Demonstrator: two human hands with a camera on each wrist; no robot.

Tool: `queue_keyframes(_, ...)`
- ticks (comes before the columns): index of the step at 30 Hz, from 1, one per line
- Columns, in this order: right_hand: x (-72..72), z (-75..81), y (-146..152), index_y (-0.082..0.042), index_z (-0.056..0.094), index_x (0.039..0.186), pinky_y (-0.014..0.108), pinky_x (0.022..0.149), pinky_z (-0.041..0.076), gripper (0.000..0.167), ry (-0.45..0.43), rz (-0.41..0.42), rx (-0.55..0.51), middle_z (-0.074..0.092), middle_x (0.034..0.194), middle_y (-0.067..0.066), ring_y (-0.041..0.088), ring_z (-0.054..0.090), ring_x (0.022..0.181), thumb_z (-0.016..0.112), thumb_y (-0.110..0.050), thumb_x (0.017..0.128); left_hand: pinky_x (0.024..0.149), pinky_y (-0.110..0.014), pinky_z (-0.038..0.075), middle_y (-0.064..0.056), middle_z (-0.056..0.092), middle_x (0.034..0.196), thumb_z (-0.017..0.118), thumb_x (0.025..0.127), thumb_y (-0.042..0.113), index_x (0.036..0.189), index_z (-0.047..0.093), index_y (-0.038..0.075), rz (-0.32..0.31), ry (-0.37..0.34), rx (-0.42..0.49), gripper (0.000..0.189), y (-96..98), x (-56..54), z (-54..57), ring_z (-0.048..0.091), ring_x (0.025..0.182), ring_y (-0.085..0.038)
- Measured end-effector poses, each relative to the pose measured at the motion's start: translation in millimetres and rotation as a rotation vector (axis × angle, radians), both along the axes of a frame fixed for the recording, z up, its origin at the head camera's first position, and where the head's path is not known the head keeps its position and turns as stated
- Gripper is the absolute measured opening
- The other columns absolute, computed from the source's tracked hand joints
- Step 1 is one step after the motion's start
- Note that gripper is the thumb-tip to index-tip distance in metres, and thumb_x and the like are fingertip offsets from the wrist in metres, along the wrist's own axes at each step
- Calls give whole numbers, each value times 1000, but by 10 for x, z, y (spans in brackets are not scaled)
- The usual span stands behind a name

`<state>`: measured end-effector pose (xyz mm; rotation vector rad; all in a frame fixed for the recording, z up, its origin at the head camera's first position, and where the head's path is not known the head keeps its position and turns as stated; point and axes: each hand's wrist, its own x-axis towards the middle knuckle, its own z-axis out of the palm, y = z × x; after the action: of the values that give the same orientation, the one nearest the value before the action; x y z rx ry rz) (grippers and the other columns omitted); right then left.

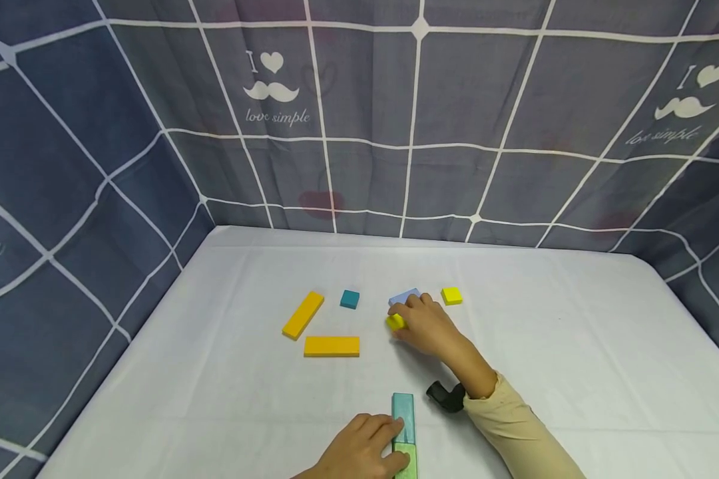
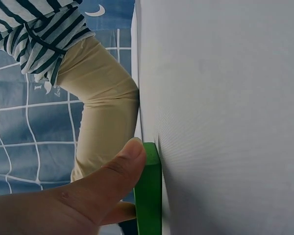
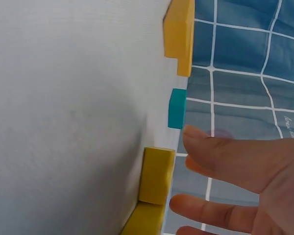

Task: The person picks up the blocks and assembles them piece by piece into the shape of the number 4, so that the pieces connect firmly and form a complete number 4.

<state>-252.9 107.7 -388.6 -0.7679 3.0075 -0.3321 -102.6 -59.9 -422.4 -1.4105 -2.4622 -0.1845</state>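
In the head view my left hand [image 1: 362,449] rests its index finger on a teal block [image 1: 403,406] and its thumb on a light green block [image 1: 405,459]; the two stand end to end. The left wrist view shows the thumb touching the edge of the green block [image 2: 148,196]. My right hand [image 1: 425,326] reaches over a yellow block [image 1: 396,322], partly hiding it and a light blue block [image 1: 403,297] behind. In the right wrist view the fingers [image 3: 210,210] are spread apart, close to a yellow block [image 3: 157,176], without gripping it.
Left of the right hand lie a dark teal cube [image 1: 350,299] and two orange-yellow planks, one slanted [image 1: 303,316], one level [image 1: 332,346]. A yellow cube [image 1: 452,296] sits beyond the right hand. A black device [image 1: 446,397] is at the right wrist. Grid-patterned curtains [image 1: 359,173] surround the white table [image 1: 216,392].
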Motion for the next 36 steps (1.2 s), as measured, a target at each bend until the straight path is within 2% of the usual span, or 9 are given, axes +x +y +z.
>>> queue_keyframes(4, -6, -24, -17, -16, 65, 105, 34, 74, 38, 31, -13, -9, 5, 57, 92, 5, 22, 45, 86, 74, -22, 76, 80, -24, 44, -5, 62, 112, 42, 91, 52, 97, 68, 27, 2, 2, -4, 36, -8, 2, 17, 54, 100, -13)
queue_keyframes(14, -6, -70, -44, -16, 65, 105, 35, 74, 39, 32, 1, -5, 32, 57, 93, 5, 22, 45, 88, 74, -23, 75, 79, -24, 44, -4, 63, 109, 43, 90, 53, 92, 68, 27, 12, 47, 28, 36, -4, 3, -24, 55, 96, -12)
queue_keyframes(23, 2, -70, -56, -17, 66, 102, 34, 72, 38, 29, 1, 8, 39, 57, 91, 3, 21, 44, 86, 75, -23, 75, 78, -24, 44, -3, 65, 105, 43, 89, 55, 87, 68, 27, 12, 124, 86, 38, -3, -4, -56, 56, 94, -12)
queue_keyframes(30, 8, -81, -60, -17, 65, 100, 34, 72, 39, 30, 32, 16, 41, 58, 90, 4, 21, 46, 86, 76, -23, 74, 79, -25, 44, -4, 64, 108, 43, 89, 57, 90, 67, 27, 4, 88, 54, 38, -5, -9, -33, 55, 96, -13)
queue_keyframes(36, 9, -91, -65, -16, 65, 99, 33, 71, 39, 24, 48, 19, 54, 59, 89, 6, 21, 46, 85, 73, -19, 76, 79, -24, 43, -3, 64, 107, 42, 88, 57, 89, 66, 27, 5, 114, 58, 38, -1, -5, -40, 55, 95, -13)
